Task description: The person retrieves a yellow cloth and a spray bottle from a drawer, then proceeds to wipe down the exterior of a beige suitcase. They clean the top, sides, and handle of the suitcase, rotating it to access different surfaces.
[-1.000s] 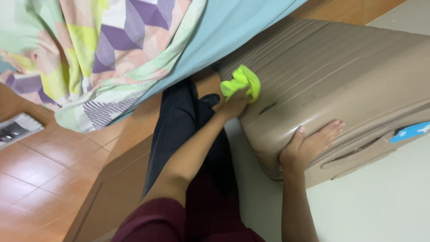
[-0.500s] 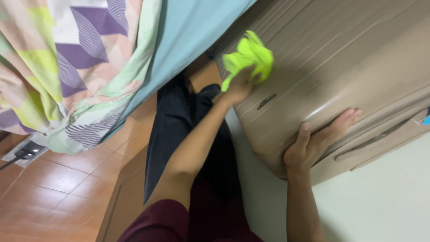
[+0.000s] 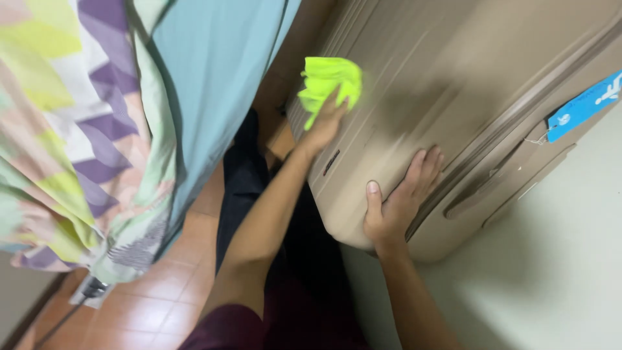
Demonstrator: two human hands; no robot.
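A bright green cloth (image 3: 329, 81) is gripped by the left hand (image 3: 322, 123) and pressed on the beige suitcase (image 3: 453, 78) in the upper middle of the frame. The right hand (image 3: 398, 204) is laid flat and open on the suitcase's lower edge. A blue tag (image 3: 583, 107) is seen at the right edge, a patterned blanket (image 3: 84, 129) at the left

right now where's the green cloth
In the head view, upper centre: the green cloth is pressed under the left hand against the beige suitcase, beside the blue bedsheet.
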